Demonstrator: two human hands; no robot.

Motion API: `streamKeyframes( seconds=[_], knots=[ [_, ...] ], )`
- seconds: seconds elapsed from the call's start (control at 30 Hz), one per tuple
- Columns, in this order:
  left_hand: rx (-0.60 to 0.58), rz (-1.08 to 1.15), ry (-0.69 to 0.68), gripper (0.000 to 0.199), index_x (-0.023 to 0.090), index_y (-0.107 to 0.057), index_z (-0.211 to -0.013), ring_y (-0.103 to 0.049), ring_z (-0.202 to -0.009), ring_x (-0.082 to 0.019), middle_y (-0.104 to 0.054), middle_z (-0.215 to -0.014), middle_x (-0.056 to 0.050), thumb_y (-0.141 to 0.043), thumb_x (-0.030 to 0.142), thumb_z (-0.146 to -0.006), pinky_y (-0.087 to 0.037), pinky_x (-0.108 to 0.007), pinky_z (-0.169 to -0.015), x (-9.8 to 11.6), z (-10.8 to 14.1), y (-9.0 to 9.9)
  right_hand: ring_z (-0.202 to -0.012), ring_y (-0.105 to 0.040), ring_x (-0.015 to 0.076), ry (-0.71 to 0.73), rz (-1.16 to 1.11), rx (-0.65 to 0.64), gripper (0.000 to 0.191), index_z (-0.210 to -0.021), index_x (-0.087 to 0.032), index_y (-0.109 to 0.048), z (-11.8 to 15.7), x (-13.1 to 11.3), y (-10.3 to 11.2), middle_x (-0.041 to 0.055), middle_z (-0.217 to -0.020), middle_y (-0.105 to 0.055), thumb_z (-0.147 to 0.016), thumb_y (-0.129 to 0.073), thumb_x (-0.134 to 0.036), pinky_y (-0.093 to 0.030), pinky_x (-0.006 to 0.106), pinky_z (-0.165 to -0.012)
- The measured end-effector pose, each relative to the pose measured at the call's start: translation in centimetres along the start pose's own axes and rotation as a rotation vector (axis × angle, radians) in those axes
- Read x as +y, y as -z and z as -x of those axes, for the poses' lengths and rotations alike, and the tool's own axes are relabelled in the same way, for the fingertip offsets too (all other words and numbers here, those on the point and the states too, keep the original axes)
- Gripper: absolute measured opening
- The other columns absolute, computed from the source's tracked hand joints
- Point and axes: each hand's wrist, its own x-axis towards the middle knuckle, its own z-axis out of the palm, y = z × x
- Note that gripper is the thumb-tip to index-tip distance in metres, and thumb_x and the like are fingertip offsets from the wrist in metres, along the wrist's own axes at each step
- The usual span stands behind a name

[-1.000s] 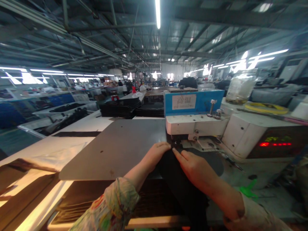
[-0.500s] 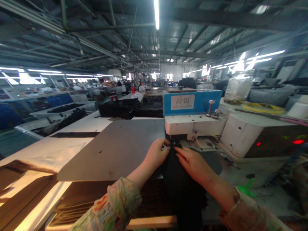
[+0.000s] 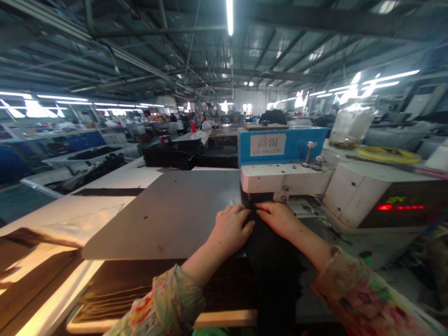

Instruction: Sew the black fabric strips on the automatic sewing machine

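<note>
A long piece of black fabric runs from under the head of a blue and white sewing machine down over the table's front edge. My left hand lies at the fabric's left side, fingers curled over it just in front of the machine head, thumb lower down. From the other side my right hand presses its fingertips together on the fabric's right edge, close to the left hand's. Undersides of the fingers are hidden. A smooth grey metal plate extends left of the fabric.
A control box with lit red digits stands right of the machine. Stacked black pieces lie behind the plate, and brown-black layered pieces are below it. A clear jar and yellow ring sit at the back right.
My left hand has rolled over, its back now facing up, fingers curled over the fabric. The right hand has shifted slightly up. More red digits glow on the control box.
</note>
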Motion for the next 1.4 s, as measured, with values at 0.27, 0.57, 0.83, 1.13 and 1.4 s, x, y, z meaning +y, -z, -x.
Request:
streamKeyframes(
  seconds=[0.27, 0.57, 0.83, 1.13, 1.4],
  knots=[
    [-0.011, -0.008, 0.019, 0.035, 0.024, -0.051, -0.109, -0.045, -0.102, -0.023, -0.052, -0.113, -0.004, -0.038, 0.041, -0.083, -0.037, -0.039, -0.081, 0.2, 0.1, -0.1, -0.098, -0.057, 0.0191, 0.014, 0.01, -0.009, 0.029, -0.102, -0.018, -0.062, -0.3, 0.0, -0.1, 0.0063, -0.104, -0.063, -0.079, -0.045, -0.021, -0.042, 0.03, -0.088],
    [-0.014, -0.018, 0.004, 0.036, 0.022, -0.051, -0.111, -0.044, -0.103, -0.023, -0.052, -0.114, -0.005, -0.038, 0.041, -0.083, -0.038, -0.039, -0.084, 0.3, 0.1, 0.1, -0.092, -0.06, 0.0198, 0.007, 0.053, 0.026, 0.03, -0.102, -0.015, -0.062, -0.2, -0.4, -0.1, 0.0086, -0.101, -0.065, -0.078, -0.045, -0.02, -0.045, 0.029, -0.082],
    [-0.024, -0.007, 0.007, 0.037, 0.022, -0.051, -0.113, -0.043, -0.106, -0.023, -0.051, -0.115, -0.006, -0.037, 0.04, -0.084, -0.037, -0.037, -0.086, 0.3, 0.0, 0.1, -0.09, -0.06, 0.0196, -0.021, 0.11, 0.041, 0.029, -0.101, -0.015, -0.062, -0.4, -0.7, 0.0, 0.0086, -0.098, -0.066, -0.079, -0.045, -0.021, -0.045, 0.028, -0.078],
    [-0.02, -0.009, -0.02, 0.036, 0.022, -0.053, -0.111, -0.044, -0.105, -0.023, -0.051, -0.115, -0.006, -0.038, 0.041, -0.083, -0.037, -0.036, -0.087, 0.2, -0.1, 0.0, -0.085, -0.062, 0.0179, -0.055, 0.134, 0.052, 0.025, -0.096, -0.017, -0.063, -0.6, -1.0, -0.1, 0.0063, -0.092, -0.067, -0.078, -0.046, -0.022, -0.045, 0.026, -0.073],
    [-0.026, 0.0, -0.025, 0.036, 0.023, -0.053, -0.111, -0.044, -0.104, -0.022, -0.051, -0.114, -0.006, -0.04, 0.04, -0.083, -0.037, -0.036, -0.087, 0.1, -0.1, -0.1, -0.088, -0.061, 0.0195, -0.051, 0.184, 0.057, 0.027, -0.098, -0.015, -0.062, -0.3, -1.3, -0.1, 0.008, -0.095, -0.066, -0.079, -0.045, -0.021, -0.045, 0.028, -0.076]
  ],
)
